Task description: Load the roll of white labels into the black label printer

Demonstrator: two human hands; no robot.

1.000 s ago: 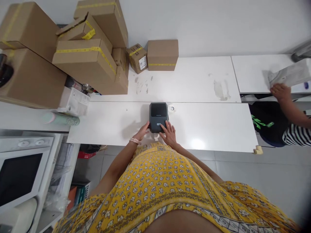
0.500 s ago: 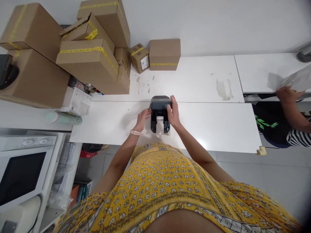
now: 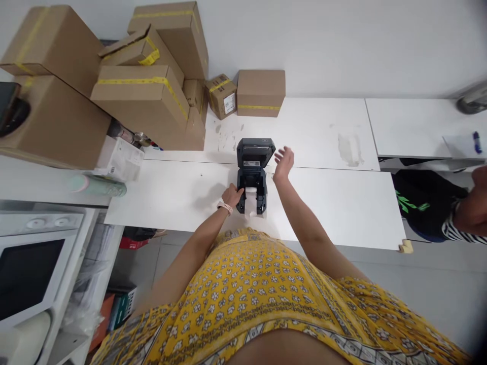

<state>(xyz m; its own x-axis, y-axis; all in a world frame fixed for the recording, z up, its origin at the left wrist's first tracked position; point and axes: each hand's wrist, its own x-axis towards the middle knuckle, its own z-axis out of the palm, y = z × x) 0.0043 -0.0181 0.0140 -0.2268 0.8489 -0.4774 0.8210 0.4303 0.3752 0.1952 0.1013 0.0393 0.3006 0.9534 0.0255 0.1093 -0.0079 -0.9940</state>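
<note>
On the white table in front of me stands a dark grey label printer (image 3: 240, 175), its lid (image 3: 255, 147) raised and tilted back. A white paper strip (image 3: 250, 204) runs out of its open body toward my waist. My left hand (image 3: 231, 194), with a pink wristband (image 3: 225, 207), grips the left side wall of the body, the finger ends reaching over the rim. Off the printer's right side, my right hand (image 3: 284, 161) hangs beside the lid, fingers apart, holding nothing. The inside of the printer is partly dark.
Cardboard boxes (image 3: 140, 101) are stacked at the left, with two smaller ones along the wall. A green bottle (image 3: 102, 185) lies at the table's left end. A microwave (image 3: 34, 268) stands at lower left. Another person's arm (image 3: 470, 208) shows at the far right.
The printer's lid has swung up and back. My right hand has come off it to the right; my left hand has moved slightly nearer me, onto the body's side wall.
</note>
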